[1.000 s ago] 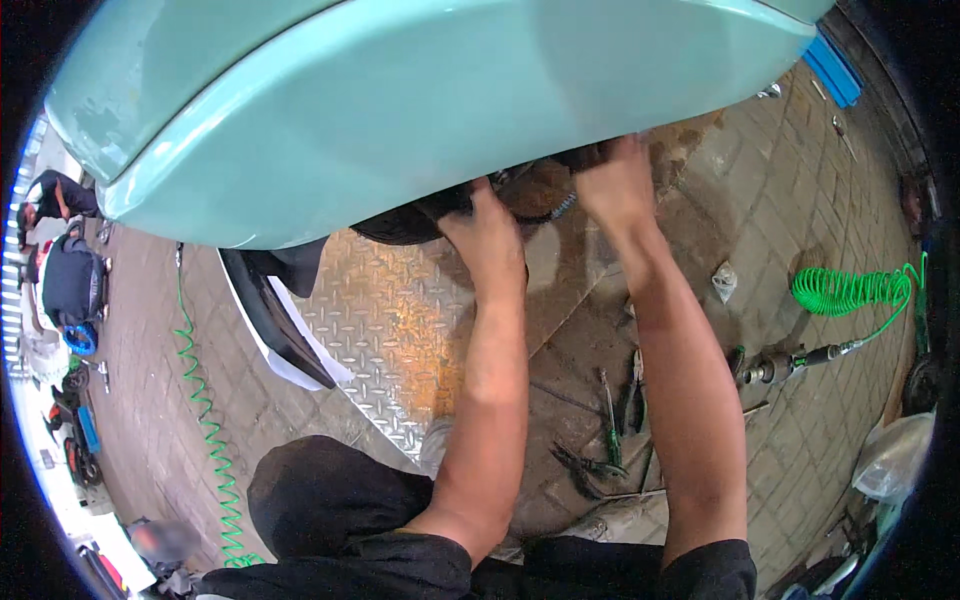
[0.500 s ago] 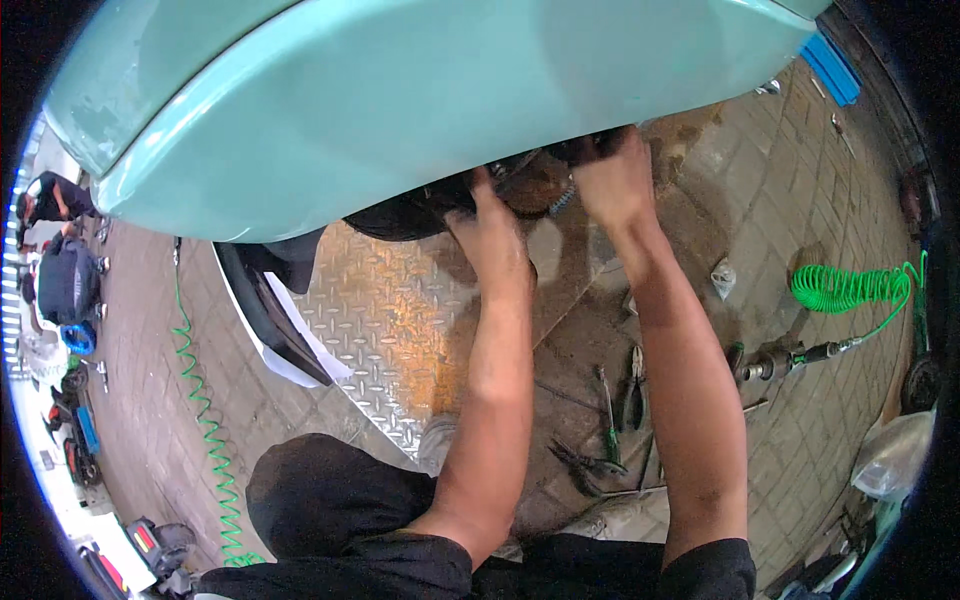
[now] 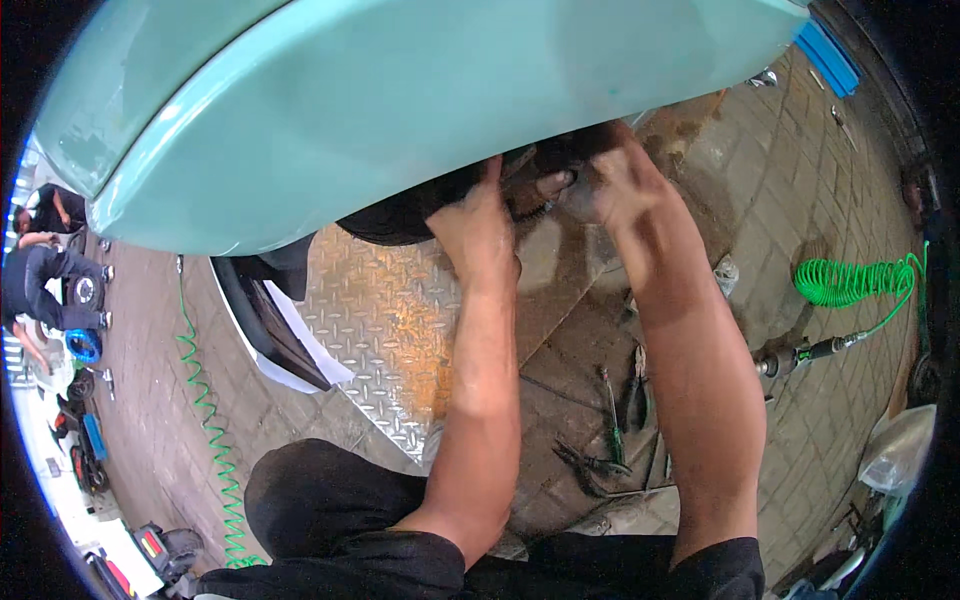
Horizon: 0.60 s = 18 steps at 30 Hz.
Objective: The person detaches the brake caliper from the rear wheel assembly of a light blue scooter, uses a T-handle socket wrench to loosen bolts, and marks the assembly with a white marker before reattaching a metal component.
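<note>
Both my arms reach up beneath the lower edge of a light teal car body panel (image 3: 380, 110). My left hand (image 3: 470, 225) rests against dark parts (image 3: 385, 222) under that edge. Its thumb points upward, and the other fingers are hidden. To its right, my right hand (image 3: 630, 190) is slightly blurred and looks curled around something in shadow that I cannot make out. A fingertip (image 3: 554, 183) shows beside a dark, round, toothed-looking part (image 3: 530, 205) between the hands. The panel covers much of what I touch.
Pliers (image 3: 590, 465), a green-handled screwdriver (image 3: 613, 420) and more pliers (image 3: 637, 395) lie on paving. An air tool (image 3: 785, 360) joins a coiled green hose (image 3: 850, 285). A metal tread plate (image 3: 375, 330) lies below my left hand. Other people (image 3: 55, 275) are far left.
My right hand has turned and shifted slightly, and a fingertip now shows between the hands. My left hand has moved a little left. The view has shifted slightly.
</note>
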Tool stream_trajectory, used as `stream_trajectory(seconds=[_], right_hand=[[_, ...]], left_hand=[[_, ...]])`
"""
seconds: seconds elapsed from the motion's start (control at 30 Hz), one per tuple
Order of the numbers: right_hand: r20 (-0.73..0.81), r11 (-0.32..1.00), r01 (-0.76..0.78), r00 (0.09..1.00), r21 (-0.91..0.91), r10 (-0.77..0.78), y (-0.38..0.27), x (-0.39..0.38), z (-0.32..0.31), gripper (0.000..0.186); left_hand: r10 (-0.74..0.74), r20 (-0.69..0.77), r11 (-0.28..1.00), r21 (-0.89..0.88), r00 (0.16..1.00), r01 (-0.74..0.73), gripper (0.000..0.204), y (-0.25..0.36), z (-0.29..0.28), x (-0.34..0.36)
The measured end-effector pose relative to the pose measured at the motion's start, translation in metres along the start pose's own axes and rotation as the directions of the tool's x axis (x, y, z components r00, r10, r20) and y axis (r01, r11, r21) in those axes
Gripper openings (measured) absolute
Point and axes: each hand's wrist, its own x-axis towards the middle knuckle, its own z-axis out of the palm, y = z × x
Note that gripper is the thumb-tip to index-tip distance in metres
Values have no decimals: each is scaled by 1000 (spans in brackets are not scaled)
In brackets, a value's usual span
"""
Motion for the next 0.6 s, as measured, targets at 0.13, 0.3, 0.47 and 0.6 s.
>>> stream_trajectory(seconds=[0.13,0.3,0.47,0.6], right_hand=[[65,989,-112,991,-96,118,8,9,-17,34],[115,212,301,785,-930,-609,15,4,-9,35],[116,106,249,735,-963,-669,39,25,-26,31],[165,682,492,858,-541,-487,36,29,-30,27]], left_hand=[[-133,-129,989,-83,983,123,53,-5,4,-5],[-115,-40,989,-96,993,111,56,-5,-3,2],[-112,26,991,-76,993,114,60,-2,4,-7],[-232,-22,971,45,972,233,61,-11,-8,3]])
